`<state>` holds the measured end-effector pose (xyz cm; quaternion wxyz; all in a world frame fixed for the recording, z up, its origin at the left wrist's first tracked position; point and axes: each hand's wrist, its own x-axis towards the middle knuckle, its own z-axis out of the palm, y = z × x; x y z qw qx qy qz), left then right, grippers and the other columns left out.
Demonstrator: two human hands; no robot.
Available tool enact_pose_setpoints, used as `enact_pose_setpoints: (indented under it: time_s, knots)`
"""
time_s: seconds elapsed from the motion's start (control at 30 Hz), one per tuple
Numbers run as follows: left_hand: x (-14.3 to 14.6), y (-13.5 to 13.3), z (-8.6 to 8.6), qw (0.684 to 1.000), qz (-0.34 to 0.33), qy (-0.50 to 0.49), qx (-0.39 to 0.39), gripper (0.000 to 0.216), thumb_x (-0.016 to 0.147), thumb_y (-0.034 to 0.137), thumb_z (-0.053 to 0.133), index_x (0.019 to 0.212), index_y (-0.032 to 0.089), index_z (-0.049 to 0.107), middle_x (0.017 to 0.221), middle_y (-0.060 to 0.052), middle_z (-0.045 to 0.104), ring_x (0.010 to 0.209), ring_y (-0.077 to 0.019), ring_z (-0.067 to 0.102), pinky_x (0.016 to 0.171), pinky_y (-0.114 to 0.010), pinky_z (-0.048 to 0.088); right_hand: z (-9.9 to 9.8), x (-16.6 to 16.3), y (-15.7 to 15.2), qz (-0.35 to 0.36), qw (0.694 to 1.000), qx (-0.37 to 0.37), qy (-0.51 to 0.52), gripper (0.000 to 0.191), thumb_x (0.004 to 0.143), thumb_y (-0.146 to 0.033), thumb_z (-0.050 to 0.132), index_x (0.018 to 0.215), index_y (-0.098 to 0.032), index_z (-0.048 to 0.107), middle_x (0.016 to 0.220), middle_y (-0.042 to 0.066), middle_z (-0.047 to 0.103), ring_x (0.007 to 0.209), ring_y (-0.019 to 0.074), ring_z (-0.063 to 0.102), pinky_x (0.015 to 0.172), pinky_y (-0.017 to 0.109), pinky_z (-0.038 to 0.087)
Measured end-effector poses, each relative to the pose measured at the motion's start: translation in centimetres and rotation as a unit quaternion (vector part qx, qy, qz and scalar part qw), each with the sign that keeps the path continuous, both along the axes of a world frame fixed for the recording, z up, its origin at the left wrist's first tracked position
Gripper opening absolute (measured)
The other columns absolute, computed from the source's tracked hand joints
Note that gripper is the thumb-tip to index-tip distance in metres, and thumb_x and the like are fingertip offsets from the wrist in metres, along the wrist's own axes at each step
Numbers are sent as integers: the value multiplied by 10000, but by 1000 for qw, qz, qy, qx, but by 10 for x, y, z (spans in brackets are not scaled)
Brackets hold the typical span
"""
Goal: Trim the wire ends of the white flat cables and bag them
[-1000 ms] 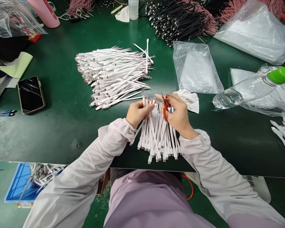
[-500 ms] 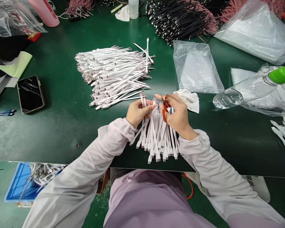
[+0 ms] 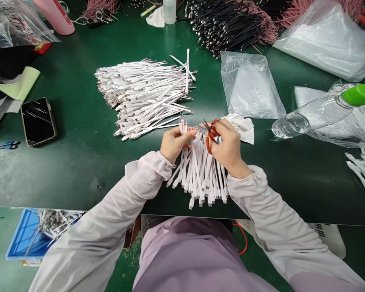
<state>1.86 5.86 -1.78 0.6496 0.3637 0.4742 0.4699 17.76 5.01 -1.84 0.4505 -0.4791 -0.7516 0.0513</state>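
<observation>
White cables (image 3: pixel 197 174) sit pinched in your left hand (image 3: pixel 174 144) just below the loose cable pile (image 3: pixel 146 95), so hold the orange snips (image 3: pixel 211 136) gripped in your right hand (image 3: pixel 228 148) close against their wire ends (image 3: pixel 190 126).

The flat cables (image 3: pixel 197 170) are white with pinkish wire tips, the scissors (image 3: pixel 208 144) have orange handles, the bench (image 3: pixel 88 170) is dark green, the sleeves (image 3: pixel 146 174) are pale pinkish-white, and the bottle cap (image 3: pixel 359 95) is bright green.
</observation>
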Motion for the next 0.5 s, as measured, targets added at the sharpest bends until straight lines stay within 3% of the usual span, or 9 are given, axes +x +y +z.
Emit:
enact_pose_setpoints:
  time_s: [0.17, 0.27, 0.5]
  knots:
    - [-2, -1, 1, 997, -55, -45, -14, 362, 593, 292, 854, 897, 143, 726, 800, -16, 689, 698, -114, 644, 671, -239, 517, 4, 3, -3, -8, 999, -39, 19, 260, 842, -174, 506, 1008, -203, 704, 704, 13, 496, 632, 176, 500, 624, 309, 446]
    - [-3, -2, -2, 996, -83, -39, -9, 333, 586, 271, 861, 844, 112, 724, 797, -33, 695, 722, -112, 627, 744, -265, 511, 6, 3, -4, 22, 998, -56, 19, 265, 858, -218, 506, 1036, -209, 702, 720, 22, 519, 647, 185, 513, 632, 323, 457]
    - [-3, -3, 1, 996, -63, -50, -49, 284, 615, 292, 843, 796, 128, 698, 742, -13, 657, 680, -108, 597, 628, -241, 513, 2, 3, -4, 46, 998, -30, -14, 317, 849, -166, 500, 1088, -215, 702, 778, 43, 594, 705, 192, 574, 654, 313, 483]
